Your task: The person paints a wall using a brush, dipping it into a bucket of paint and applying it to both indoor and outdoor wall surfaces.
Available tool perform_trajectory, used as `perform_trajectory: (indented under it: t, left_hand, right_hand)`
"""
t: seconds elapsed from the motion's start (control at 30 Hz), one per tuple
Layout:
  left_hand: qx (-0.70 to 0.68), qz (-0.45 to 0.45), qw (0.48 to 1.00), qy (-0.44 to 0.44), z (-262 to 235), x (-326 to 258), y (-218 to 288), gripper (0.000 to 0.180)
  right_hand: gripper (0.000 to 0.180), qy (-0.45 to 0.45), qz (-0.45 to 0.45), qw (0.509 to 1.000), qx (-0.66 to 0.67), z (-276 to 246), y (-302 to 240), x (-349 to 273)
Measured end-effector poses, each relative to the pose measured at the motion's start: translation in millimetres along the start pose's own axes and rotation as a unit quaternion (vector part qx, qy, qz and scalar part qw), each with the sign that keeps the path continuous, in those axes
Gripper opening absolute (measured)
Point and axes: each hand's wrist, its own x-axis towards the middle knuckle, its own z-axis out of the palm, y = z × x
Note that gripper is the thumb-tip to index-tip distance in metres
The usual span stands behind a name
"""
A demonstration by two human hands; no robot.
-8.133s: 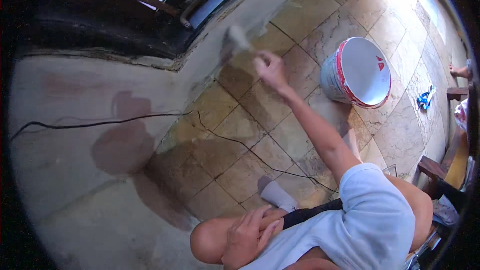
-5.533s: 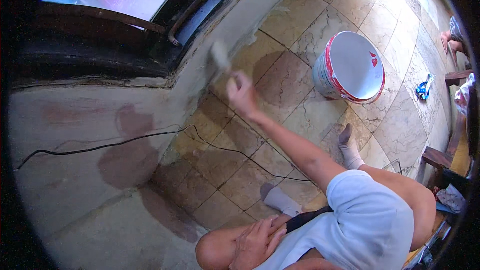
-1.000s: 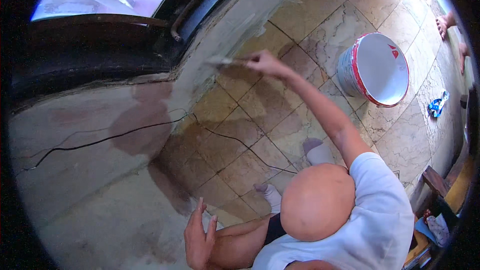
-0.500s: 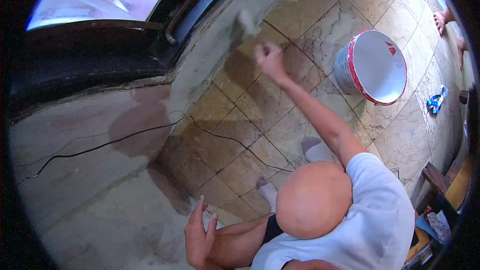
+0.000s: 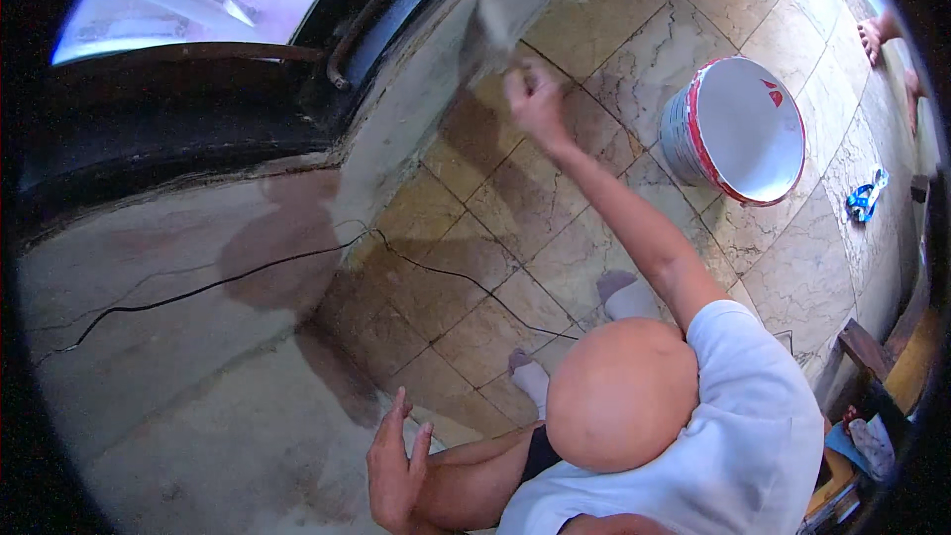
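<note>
In the head view, the right hand (image 5: 536, 101) pinches the handle of a pale brush-like tool (image 5: 489, 24), its fingers curled in around the grip. The tool's head points away from the person, over the strip of pale wall (image 5: 391, 163) along the floor's edge; it is blurred, and whether it touches the wall I cannot tell. The left hand (image 5: 393, 476) holds nothing, thumb and fingers spread apart, next to the left leg; contact between them is unclear.

A white bucket (image 5: 683, 144) with a red band round its rim stands on the tiled floor (image 5: 466, 248), right of the right forearm. Beyond it lies a small blue-and-white item (image 5: 865, 198). A black cable (image 5: 243, 274) runs across the wall and onto the tiles, toward the person's socked feet (image 5: 530, 378). A bare knee (image 5: 622, 396) rises beside the white shirt (image 5: 748, 376). Another person's bare foot (image 5: 872, 38) shows at the upper right, near dark wooden furniture (image 5: 864, 352) lower down.
</note>
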Motion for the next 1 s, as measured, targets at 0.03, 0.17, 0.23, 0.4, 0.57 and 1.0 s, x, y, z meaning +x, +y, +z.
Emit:
perform_trajectory:
  t: [0.03,0.17,0.23,0.4,0.57,1.0]
  left_hand:
    - [-0.002,0.012,1.0,0.003,1,1,0,0.053]
    - [-0.005,0.002,1.0,0.011,-1,-2,-3,0.053]
    - [-0.011,0.011,1.0,0.011,2,0,-2,0.053]
    - [-0.019,0.012,1.0,0.005,4,-5,-6,0.053]
    - [-0.008,-0.004,1.0,0.012,-2,-6,-3,0.053]
    - [-0.018,0.007,1.0,0.012,4,-6,-5,0.053]
  right_hand:
    - [0.022,-0.01,-0.025,1.0,-0.016,12,17,-14]
    - [0.027,-0.219,-0.024,0.972,-0.083,9,6,-82]
    - [0.031,-0.182,-0.03,0.979,-0.09,-7,-1,-76]
    - [0.034,0.067,-0.036,0.995,-0.066,-28,-32,2]
    - [0.028,0.093,-0.057,0.989,-0.097,8,13,18]
    - [0.044,0.045,-0.011,0.989,-0.142,-37,24,9]
